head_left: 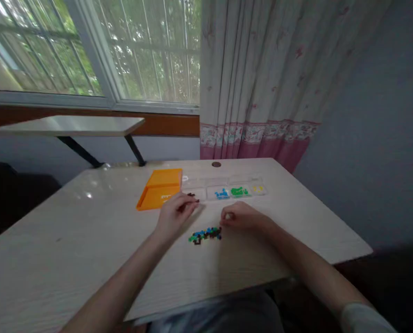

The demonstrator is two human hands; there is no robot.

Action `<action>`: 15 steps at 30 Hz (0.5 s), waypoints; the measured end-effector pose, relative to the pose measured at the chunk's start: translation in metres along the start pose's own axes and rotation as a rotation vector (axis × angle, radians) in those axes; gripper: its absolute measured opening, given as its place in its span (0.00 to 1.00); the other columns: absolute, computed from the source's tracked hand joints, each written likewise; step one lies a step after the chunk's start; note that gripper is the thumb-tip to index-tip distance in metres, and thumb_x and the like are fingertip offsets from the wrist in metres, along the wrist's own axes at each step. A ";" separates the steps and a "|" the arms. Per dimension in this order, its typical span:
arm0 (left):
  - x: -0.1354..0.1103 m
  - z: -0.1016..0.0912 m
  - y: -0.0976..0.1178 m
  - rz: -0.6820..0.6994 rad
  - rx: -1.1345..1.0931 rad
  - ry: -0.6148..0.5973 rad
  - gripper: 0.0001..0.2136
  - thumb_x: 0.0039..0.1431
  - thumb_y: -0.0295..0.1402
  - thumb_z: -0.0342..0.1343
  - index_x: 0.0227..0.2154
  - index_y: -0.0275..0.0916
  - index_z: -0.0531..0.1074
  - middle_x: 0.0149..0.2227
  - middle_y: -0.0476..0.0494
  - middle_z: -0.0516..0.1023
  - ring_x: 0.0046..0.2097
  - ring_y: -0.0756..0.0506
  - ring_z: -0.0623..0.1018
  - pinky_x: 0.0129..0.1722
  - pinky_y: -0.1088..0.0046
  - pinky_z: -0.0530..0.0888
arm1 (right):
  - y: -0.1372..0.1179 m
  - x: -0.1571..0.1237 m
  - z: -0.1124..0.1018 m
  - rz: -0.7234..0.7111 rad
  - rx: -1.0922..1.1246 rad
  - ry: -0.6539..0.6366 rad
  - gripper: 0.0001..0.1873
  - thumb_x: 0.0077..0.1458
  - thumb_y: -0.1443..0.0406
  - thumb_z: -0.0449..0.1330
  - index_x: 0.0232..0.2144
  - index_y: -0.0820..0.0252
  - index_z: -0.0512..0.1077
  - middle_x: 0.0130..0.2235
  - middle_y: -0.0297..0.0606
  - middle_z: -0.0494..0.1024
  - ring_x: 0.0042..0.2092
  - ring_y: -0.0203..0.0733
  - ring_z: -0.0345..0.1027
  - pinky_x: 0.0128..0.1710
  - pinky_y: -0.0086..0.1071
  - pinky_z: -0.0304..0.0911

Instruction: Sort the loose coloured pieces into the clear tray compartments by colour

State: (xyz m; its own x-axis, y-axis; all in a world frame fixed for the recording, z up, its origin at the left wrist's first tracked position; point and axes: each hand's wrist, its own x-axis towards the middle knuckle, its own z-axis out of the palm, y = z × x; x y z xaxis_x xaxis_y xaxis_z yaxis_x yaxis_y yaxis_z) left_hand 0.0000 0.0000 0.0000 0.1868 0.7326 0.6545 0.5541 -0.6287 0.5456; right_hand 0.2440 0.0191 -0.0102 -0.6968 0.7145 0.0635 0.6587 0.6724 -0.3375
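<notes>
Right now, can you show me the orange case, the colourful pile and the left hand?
Orange case (159, 186): head view, its middle ridge.
Colourful pile (206, 234): head view, its middle.
Left hand (173, 212): head view, middle of the hand.

Left hand (175, 212) at the left end of the clear compartment tray (211, 191), fingertips by brown pieces (191, 194), grip unclear. Right hand (240, 215) just beside the right end of the mixed pile (206, 235), toward the worktop (88, 240) front edge. Blue pieces (222, 194), green pieces (239, 191), yellow pieces (259, 188) in tray; orange case (165, 177) left of it.
</notes>
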 end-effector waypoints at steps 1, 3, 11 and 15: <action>0.001 -0.002 0.000 -0.001 0.014 0.046 0.05 0.52 0.31 0.55 0.29 0.36 0.73 0.27 0.47 0.73 0.27 0.53 0.69 0.25 0.80 0.66 | 0.000 -0.001 0.000 0.004 0.009 -0.018 0.12 0.50 0.57 0.56 0.31 0.59 0.73 0.24 0.32 0.73 0.25 0.31 0.62 0.25 0.23 0.48; 0.003 -0.005 0.001 0.004 0.034 0.124 0.04 0.52 0.31 0.55 0.29 0.36 0.73 0.27 0.47 0.73 0.27 0.53 0.69 0.26 0.79 0.66 | 0.001 -0.002 -0.001 0.006 0.024 -0.047 0.13 0.49 0.56 0.58 0.31 0.59 0.73 0.24 0.33 0.73 0.25 0.31 0.62 0.25 0.23 0.49; 0.000 -0.004 0.011 0.081 0.041 0.250 0.03 0.52 0.28 0.56 0.29 0.36 0.73 0.28 0.47 0.73 0.25 0.54 0.67 0.24 0.81 0.65 | -0.002 -0.003 0.000 -0.018 0.023 -0.076 0.11 0.51 0.58 0.56 0.32 0.58 0.73 0.25 0.33 0.74 0.25 0.32 0.63 0.26 0.24 0.51; -0.001 -0.003 0.011 0.100 0.033 0.267 0.03 0.51 0.27 0.56 0.30 0.36 0.74 0.28 0.46 0.73 0.26 0.54 0.68 0.24 0.81 0.66 | -0.001 -0.004 0.001 -0.026 0.033 -0.065 0.11 0.52 0.58 0.55 0.32 0.58 0.73 0.24 0.33 0.74 0.25 0.31 0.63 0.26 0.23 0.51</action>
State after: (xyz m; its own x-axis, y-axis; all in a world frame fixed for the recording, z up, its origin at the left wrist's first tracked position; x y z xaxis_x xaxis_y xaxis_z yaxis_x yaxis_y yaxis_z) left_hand 0.0033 -0.0085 0.0071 0.0240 0.5703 0.8211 0.5703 -0.6824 0.4573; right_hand 0.2457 0.0158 -0.0115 -0.7312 0.6820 0.0124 0.6310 0.6832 -0.3675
